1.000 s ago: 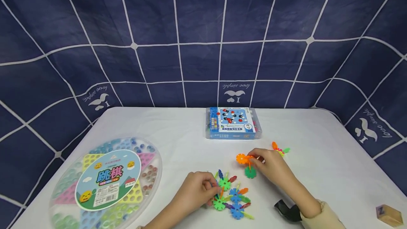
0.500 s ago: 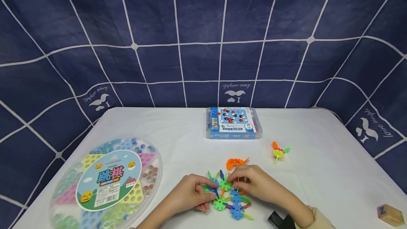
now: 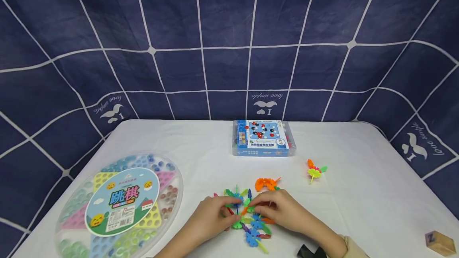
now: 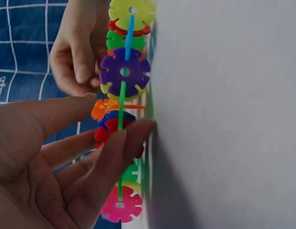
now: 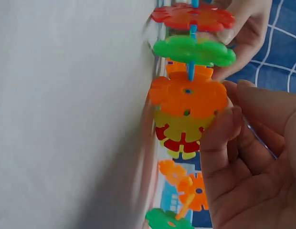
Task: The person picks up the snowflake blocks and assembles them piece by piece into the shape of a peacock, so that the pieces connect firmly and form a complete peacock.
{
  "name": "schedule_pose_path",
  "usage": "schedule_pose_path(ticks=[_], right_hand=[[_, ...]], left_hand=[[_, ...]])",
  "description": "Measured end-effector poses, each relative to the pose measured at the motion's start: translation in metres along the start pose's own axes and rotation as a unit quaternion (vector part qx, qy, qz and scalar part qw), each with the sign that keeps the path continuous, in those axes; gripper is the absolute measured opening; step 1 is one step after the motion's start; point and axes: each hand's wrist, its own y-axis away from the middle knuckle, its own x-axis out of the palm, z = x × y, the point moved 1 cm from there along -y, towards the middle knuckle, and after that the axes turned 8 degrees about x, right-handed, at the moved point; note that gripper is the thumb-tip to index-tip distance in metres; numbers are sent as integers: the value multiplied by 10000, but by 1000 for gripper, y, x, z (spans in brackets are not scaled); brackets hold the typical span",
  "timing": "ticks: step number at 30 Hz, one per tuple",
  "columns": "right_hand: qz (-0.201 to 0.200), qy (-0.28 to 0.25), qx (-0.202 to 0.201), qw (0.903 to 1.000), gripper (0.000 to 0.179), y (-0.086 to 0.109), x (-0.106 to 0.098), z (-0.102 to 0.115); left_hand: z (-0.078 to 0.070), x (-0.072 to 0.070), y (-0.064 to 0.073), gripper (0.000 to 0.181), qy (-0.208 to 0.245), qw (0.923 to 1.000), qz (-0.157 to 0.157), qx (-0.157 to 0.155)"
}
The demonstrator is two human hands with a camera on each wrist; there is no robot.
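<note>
A joined cluster of colourful notched plastic discs [image 3: 253, 237] lies on the white cloth between the two hands. My left hand [image 3: 215, 217] grips its left side; in the left wrist view the fingers curl round a red disc [image 4: 110, 134], below a purple disc [image 4: 110, 71]. From the right, my right hand [image 3: 283, 212] pinches an orange disc [image 5: 205, 98] of the same cluster between thumb and fingers. A green disc [image 5: 186, 51] and a red disc [image 5: 193, 18] stand edge-on beside it. The fingers hide part of the cluster's middle.
Just behind the right hand lies an orange disc group [image 3: 264, 183]. A smaller disc group [image 3: 314, 171] sits farther right. A boxed molecule set [image 3: 265, 138] stands at the back, a round marble board game [image 3: 125, 202] at left, a wooden block [image 3: 440, 243] at front right.
My right hand has put the orange and green disc group down, moved left and taken hold of the large cluster. The cluster has since shifted and turned slightly to the left.
</note>
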Motion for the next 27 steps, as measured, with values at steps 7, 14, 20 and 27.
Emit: schedule_pose_path(ticks=[7,14,20,27], right_hand=[[-59,-536,203,9983,14,0,2,2],[-613,-707,923,9913,12,0,1,1],[-1040,541,1167,9862,23,0,0,-4],[-761,438,930,9918,18,-5,4,-10]], left_hand=[[6,-3,-4,53,-891,9953,-369,89],[15,-11,-2,44,-472,9968,-644,-19],[18,-11,-3,28,-119,9983,-547,130],[26,-7,-4,25,1185,9915,-536,-7]])
